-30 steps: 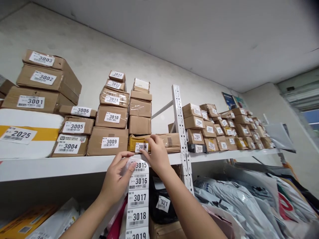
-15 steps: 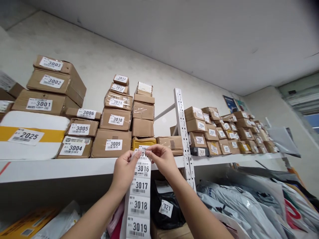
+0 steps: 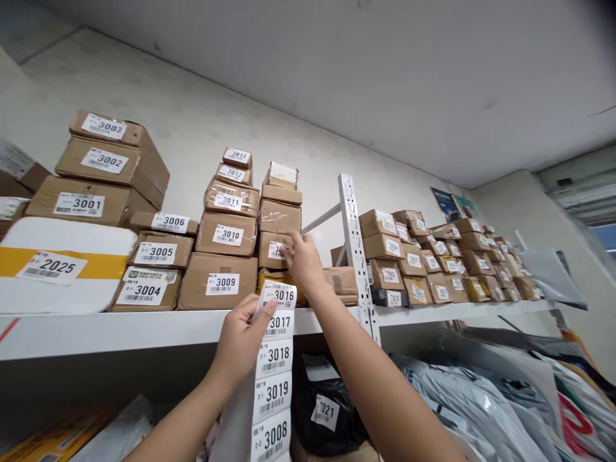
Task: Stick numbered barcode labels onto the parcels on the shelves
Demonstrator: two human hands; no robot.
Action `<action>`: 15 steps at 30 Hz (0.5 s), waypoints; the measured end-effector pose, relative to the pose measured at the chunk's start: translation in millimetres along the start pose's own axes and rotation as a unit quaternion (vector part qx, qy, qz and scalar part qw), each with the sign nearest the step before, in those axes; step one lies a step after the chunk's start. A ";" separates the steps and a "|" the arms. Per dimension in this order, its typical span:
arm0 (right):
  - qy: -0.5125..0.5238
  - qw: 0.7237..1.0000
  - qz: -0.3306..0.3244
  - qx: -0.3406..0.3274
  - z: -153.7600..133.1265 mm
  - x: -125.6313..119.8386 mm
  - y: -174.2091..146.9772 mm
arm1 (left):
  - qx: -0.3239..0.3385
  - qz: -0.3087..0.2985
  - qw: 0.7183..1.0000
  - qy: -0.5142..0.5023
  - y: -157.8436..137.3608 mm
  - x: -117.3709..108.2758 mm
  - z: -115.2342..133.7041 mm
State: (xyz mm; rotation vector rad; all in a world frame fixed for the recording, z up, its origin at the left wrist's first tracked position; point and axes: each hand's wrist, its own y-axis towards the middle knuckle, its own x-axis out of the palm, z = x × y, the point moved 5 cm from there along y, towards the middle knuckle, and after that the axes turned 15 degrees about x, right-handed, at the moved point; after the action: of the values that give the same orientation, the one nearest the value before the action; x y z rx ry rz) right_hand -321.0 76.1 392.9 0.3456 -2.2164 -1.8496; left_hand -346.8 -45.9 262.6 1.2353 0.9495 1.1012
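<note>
A label point(image 3: 276, 249) is pressed by the right hand point(image 3: 299, 260) onto the front of a small brown box point(image 3: 275, 250); fingers extended flat against it, thumb side up, nothing gripped. Only part of the label is seen, its number hidden by the fingertips. A label strip point(image 3: 274, 359) is pinched near its top by the left hand point(image 3: 240, 340), thumb over the front, fingers closed behind. Top label on the strip reads 3016, then 3017, 3018, 3019, 3008 hanging down toward 6 o'clock.

The small brown box sits in a stack w/ two taped boxes above it, on a white shelf point(image 3: 120, 327). At 9 o'clock of the right hand: box 3010 point(image 3: 226, 234), w/ box 3009 point(image 3: 217, 281) beneath it and 3011, 3012, 3013 piled on top. Further toward 9 o'clock: boxes 3004, 3005, 3006, then 3001–3003 stacked higher, and a white-and-yellow parcel point(image 3: 62, 266) marked 2025 at the far edge.

At 3 o'clock a perforated white shelf upright point(image 3: 359, 256) is seen, w/ many small labelled boxes beyond it. Below the shelf, at 5 o'clock, a black bag point(image 3: 327, 410) tagged 7021 and grey poly mailers point(image 3: 481, 391) are piled.
</note>
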 end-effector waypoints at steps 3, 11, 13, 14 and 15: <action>0.013 0.997 0.054 0.044 -1.6 -18.6 -11.0 | 0.033 0.017 0.999 -0.004 5.8 -9.6 -1.4; 0.340 0.894 -0.278 0.089 -5.0 -12.7 -63.5 | -0.040 0.083 0.989 -0.118 22.3 -9.3 -11.3; 0.349 0.911 -0.194 0.107 0.3 -15.2 -63.5 | -0.037 0.118 0.986 -0.112 27.2 -4.4 -11.4; 0.350 0.915 -0.168 0.110 1.5 -15.4 -62.7 | -0.024 0.127 0.988 -0.089 30.2 -2.1 -10.2; 0.349 0.919 -0.148 0.110 1.7 -15.4 -61.2 | -0.011 0.132 0.990 -0.057 33.5 -0.1 -8.8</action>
State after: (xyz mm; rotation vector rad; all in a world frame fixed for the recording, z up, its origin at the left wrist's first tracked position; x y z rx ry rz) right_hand -305.1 72.1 331.9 1.2265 -1.9109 -1.2785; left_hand -359.2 -44.0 294.8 1.4183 0.6983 1.2286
